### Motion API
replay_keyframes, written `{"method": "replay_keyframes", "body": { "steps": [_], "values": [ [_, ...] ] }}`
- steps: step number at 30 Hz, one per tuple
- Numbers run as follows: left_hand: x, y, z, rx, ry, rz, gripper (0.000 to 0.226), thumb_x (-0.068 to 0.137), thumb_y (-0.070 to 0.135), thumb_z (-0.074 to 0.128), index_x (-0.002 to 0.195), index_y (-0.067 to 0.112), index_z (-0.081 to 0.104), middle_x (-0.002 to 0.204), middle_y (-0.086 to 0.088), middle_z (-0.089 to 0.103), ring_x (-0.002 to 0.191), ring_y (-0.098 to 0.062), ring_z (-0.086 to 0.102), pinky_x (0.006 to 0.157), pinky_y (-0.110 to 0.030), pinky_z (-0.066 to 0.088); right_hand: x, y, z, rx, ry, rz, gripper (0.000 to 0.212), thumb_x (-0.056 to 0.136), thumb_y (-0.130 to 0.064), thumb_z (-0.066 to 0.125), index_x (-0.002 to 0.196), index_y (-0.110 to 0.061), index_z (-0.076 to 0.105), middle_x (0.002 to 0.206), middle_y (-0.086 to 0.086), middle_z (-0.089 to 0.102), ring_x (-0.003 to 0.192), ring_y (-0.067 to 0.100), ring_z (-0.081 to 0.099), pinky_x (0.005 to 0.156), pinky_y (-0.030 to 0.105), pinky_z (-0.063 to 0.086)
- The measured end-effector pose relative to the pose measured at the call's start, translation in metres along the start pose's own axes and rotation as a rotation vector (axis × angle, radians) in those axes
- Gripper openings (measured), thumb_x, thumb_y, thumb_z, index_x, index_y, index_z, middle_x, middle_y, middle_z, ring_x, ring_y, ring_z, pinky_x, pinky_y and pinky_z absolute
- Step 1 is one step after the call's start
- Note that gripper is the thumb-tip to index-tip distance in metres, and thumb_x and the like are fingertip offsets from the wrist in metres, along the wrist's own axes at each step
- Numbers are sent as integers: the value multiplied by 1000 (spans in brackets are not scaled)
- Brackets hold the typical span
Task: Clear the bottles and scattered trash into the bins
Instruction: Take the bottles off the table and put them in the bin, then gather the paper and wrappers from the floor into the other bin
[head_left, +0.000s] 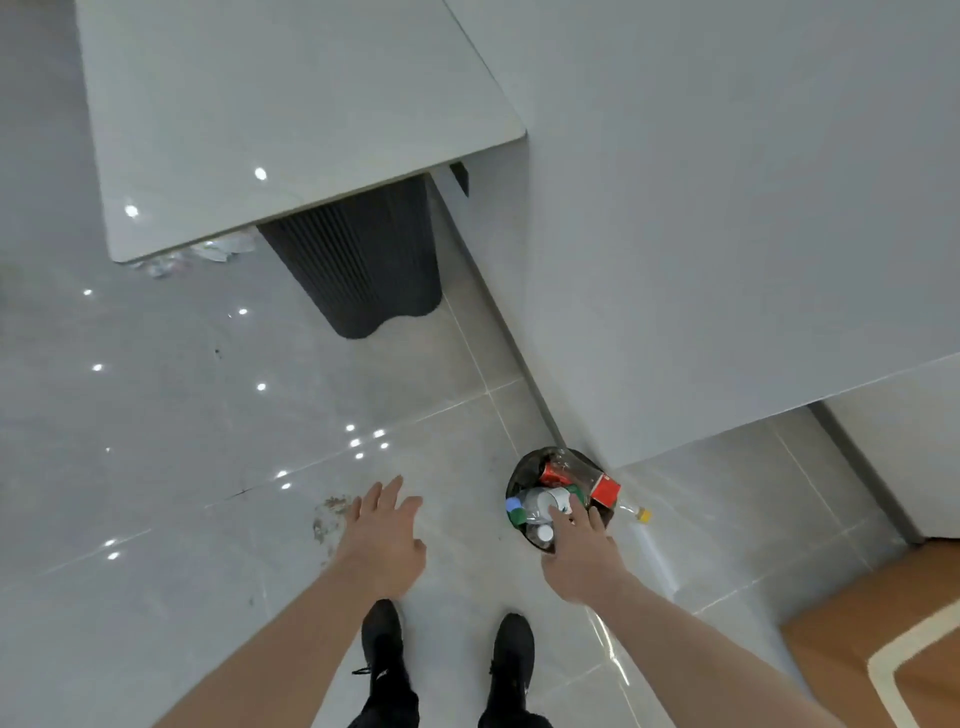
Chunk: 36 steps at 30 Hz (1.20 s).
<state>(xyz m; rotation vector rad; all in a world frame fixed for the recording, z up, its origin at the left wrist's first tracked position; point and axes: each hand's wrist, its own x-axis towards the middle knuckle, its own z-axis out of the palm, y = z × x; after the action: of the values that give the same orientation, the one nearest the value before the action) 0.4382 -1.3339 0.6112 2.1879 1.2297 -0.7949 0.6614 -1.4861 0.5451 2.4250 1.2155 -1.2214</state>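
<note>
Glossy grey floor tiles (218, 467) carry everything, with small ceiling lights mirrored in them. At the foot of a white wall corner stands a small round bin (519, 480), dark inside, and it is full to the rim. In it lie clear plastic bottles (537, 503) with blue, green and white caps, a red can (553, 473), and a larger bottle with a red label (605, 489) that sticks out over the rim on the right side. Its yellow cap (644, 514) rests on the floor just beside the bin.

The right hand (584, 545) reaches over the near edge of the bin. Its fingers are fairly straight and the fingertips (563, 512) touch the top of the bottles; I cannot tell if they press down. The left hand (387, 530) hovers over the floor to the left of the bin, palm down, fingers spread, holding nothing. Just beside it there is a brownish stain (330, 514) on the tile.

Below the arms, two black shoes (384, 644) stand on the tiles. Farther away, a white glossy table (291, 104) stands on a dark ribbed base (358, 265). Under its near edge, at the left of the base, some crumpled clear trash (208, 254) lies on the floor. At the bottom right corner a wooden surface (852, 644) with a pale line begins.
</note>
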Motion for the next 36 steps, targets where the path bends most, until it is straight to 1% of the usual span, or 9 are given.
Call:
{"method": "replay_keyframes", "body": {
  "steps": [3,7,10,15,18,25,28,33,36],
  "values": [
    [-55,-47,-8,-4,9,-99,68,100,39,39,161,24,12,168,-6,-13,154,-31,-11,125,-50,-1,-39,-52,-25,-94,-14,-58,77,93,-41,51,158,-25,15,167,4,-3,153,33,-2,120,54,22],
    [-112,-116,-21,-15,32,-197,72,100,41,37,162,22,3,167,-7,-19,154,-32,-16,124,-52,-6,-71,-127,-42,-200,-24,-119,76,96,-43,48,159,-24,11,168,4,-5,153,35,-2,119,55,21],
    [-142,-170,-35,-32,60,-223,74,101,41,36,162,21,0,166,-8,-22,153,-33,-18,124,-53,-7,-88,-190,-40,-229,4,-156,76,96,-44,47,159,-23,10,167,5,-4,153,36,0,119,55,21],
    [-175,-266,-73,-55,144,-242,74,102,44,35,162,22,-2,165,-8,-24,153,-34,-19,124,-53,-8,-106,-313,-30,-255,20,-206,76,99,-45,42,161,-25,2,168,5,-15,154,35,-7,123,54,11],
    [-186,-320,-100,-42,176,-257,74,102,45,34,162,22,-2,165,-8,-24,152,-35,-20,123,-54,-9,-116,-385,-33,-273,43,-259,75,100,-46,40,161,-24,1,167,5,-15,154,35,-8,124,53,10],
    [-162,-415,-170,-33,232,-282,74,101,47,32,161,22,-4,165,-8,-25,152,-35,-21,123,-55,-8,-92,-519,-70,-276,163,-354,76,97,-46,44,160,-24,8,168,6,-7,153,34,1,122,55,12],
    [-136,-448,-206,-14,252,-275,74,101,47,31,161,23,-6,164,-7,-27,152,-35,-21,123,-54,-7,-65,-566,-88,-277,160,-370,76,97,-44,44,160,-23,7,168,6,-8,153,35,-2,122,55,11],
    [-101,-504,-276,-15,299,-287,74,100,48,34,161,27,-2,166,-6,-23,153,-34,-18,124,-53,-6,-20,-640,-113,-301,154,-386,75,96,-44,45,158,-22,11,167,7,-5,152,35,0,120,54,17],
    [-81,-541,-315,-34,333,-310,73,101,47,34,161,28,-1,166,-5,-23,153,-33,-19,124,-53,-5,3,-689,-130,-327,143,-414,74,97,-43,45,159,-21,11,168,7,-6,153,36,-3,121,55,14]
  ]
}}
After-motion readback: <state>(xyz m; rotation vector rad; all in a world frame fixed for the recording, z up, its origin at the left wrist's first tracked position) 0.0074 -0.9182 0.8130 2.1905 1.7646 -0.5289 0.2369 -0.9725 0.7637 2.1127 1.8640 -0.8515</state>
